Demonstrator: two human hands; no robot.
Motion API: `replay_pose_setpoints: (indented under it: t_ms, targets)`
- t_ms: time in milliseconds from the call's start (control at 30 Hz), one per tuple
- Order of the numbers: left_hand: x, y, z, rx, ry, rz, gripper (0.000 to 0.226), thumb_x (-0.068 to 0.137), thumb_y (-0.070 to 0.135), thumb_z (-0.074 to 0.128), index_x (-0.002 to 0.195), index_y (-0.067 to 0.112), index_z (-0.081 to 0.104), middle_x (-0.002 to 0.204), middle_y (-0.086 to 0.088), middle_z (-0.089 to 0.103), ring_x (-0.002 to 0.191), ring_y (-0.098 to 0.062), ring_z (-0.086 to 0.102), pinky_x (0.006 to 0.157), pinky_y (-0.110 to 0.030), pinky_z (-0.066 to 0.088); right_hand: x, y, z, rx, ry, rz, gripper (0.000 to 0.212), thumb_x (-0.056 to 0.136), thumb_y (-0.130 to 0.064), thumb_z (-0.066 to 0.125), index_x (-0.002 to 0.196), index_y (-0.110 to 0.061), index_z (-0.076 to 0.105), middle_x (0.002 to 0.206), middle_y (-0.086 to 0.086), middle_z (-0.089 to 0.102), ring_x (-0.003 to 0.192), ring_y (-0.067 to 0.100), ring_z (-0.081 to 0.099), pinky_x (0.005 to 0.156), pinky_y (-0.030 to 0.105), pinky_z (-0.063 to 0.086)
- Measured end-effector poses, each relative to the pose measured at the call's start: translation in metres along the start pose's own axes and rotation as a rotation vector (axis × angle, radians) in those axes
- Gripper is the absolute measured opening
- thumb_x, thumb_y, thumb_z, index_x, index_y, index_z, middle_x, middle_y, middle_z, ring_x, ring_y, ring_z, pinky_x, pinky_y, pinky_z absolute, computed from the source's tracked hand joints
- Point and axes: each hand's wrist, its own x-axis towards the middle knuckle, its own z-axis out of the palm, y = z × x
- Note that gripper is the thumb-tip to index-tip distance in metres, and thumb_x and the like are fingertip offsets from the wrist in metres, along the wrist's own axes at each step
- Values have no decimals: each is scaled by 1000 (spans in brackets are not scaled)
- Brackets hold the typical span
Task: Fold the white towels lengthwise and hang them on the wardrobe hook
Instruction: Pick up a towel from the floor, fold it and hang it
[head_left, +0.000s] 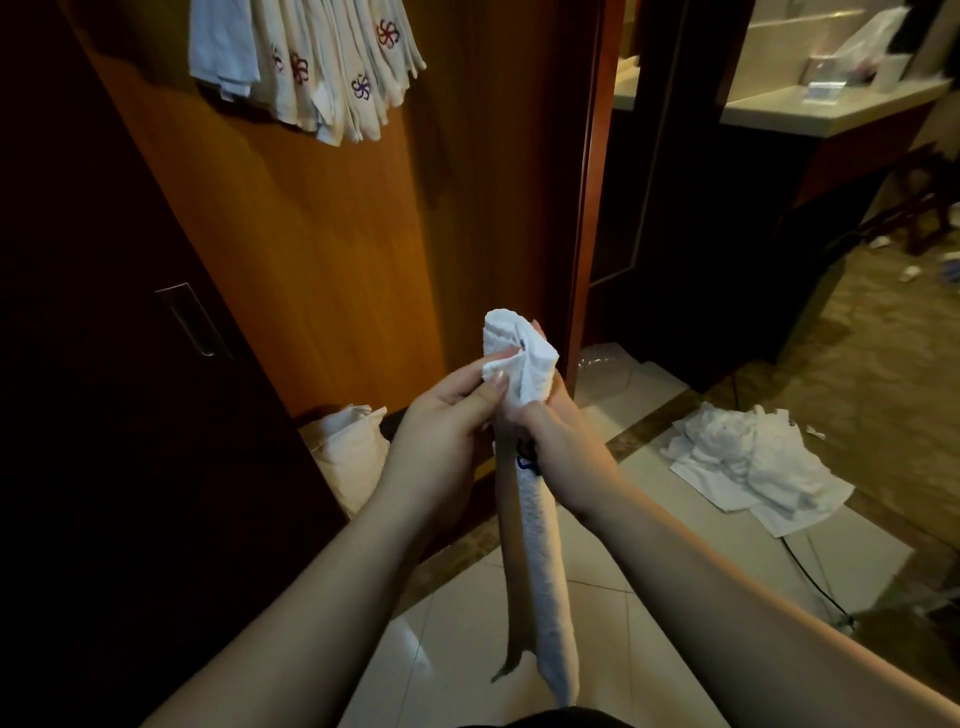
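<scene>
Narrow folded white terry towel (540, 582): held upright before the brown wooden wardrobe panel (332, 249), lower end hanging free above the pale tiled floor (597, 649). Left hand (441, 431): thumb and fingers pinching its bunched top. Right hand (566, 457): fingers curled round the towel just below. Hung white towels with embroidered flowers (322, 67): panel's top edge. Loose white towel heap (753, 462): floor, right.

The hung towels (311, 67) run off the top edge, so the hook is hidden. The right hand (563, 457) covers most of the towel's (545, 571) blue mark. Counter (831, 109) items are blurred.
</scene>
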Motion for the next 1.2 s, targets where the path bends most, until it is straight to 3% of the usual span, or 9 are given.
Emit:
replay_pose_setpoints:
  t_ms: [100, 300, 400, 500, 667, 800, 933, 1100, 1200]
  targets:
    - [4, 10, -3, 116, -74, -37, 30, 100, 25, 53, 124, 35, 68, 130, 2, 67, 116, -12, 66, 88, -25, 57, 5, 5, -9, -195, -90, 30, 99, 79, -29, 60, 159, -37, 2, 148, 8, 43, 119, 10, 56, 98, 24, 50]
    - [3, 23, 0, 291, -149, -8, 31, 103, 32, 47, 130, 41, 60, 138, 27, 49, 118, 10, 51, 95, -11, 45, 9, 8, -17, -395, -80, -4, 108, 77, -28, 62, 146, -57, -16, 161, -5, 23, 104, -33, 39, 79, -2, 42]
    - [1, 21, 7, 344, -102, -2, 49, 93, 33, 63, 140, 37, 54, 135, 18, 58, 114, 3, 58, 97, -22, 52, 9, 12, -18, -328, -66, -18, 113, 86, -19, 70, 148, -59, -16, 161, -2, 27, 106, -34, 38, 91, 3, 42]
    - [-3, 17, 17, 492, 92, 85, 43, 98, 25, 60, 139, 40, 55, 117, 20, 68, 106, 1, 65, 88, -24, 58, 10, 16, -18, -333, -73, -34, 120, 86, -14, 72, 144, -64, -21, 166, -6, 16, 105, -41, 32, 76, -8, 36]
    - [6, 27, 12, 340, 101, 34, 41, 103, 13, 53, 138, 33, 58, 137, 11, 61, 126, -8, 57, 107, -42, 50, 10, 9, -18, -282, -53, 22, 108, 79, -29, 64, 139, -71, -15, 164, -11, 21, 123, -18, 41, 87, 0, 41]
    - [8, 36, 15, 283, 132, 36, 41, 101, 7, 53, 136, 28, 60, 129, 9, 64, 123, -11, 60, 108, -44, 48, 11, 10, -16, -278, -28, 32, 107, 79, -31, 63, 152, -51, -12, 157, -4, 34, 130, -3, 45, 107, 18, 41]
    - [9, 39, 18, 213, 148, 8, 40, 102, 5, 52, 133, 27, 61, 133, 1, 65, 123, -17, 61, 107, -46, 48, 14, 12, -19, -318, -11, -45, 110, 82, -24, 67, 149, -56, -15, 164, -10, 19, 119, -34, 29, 88, -9, 29]
    - [4, 41, 23, 171, 110, -11, 34, 104, 12, 49, 122, 34, 68, 135, 2, 63, 125, -18, 59, 105, -46, 50, 14, 19, -13, -513, 70, -152, 122, 86, -22, 75, 126, -80, -25, 168, -1, 12, 121, -17, 44, 80, -7, 34]
    - [4, 45, 25, 179, -27, -65, 23, 103, 42, 45, 115, 38, 65, 137, 1, 61, 130, -18, 56, 108, -41, 47, 12, 31, -8, -539, 159, -112, 114, 89, -12, 69, 148, -61, -15, 144, 0, 50, 106, -14, 59, 71, -2, 43]
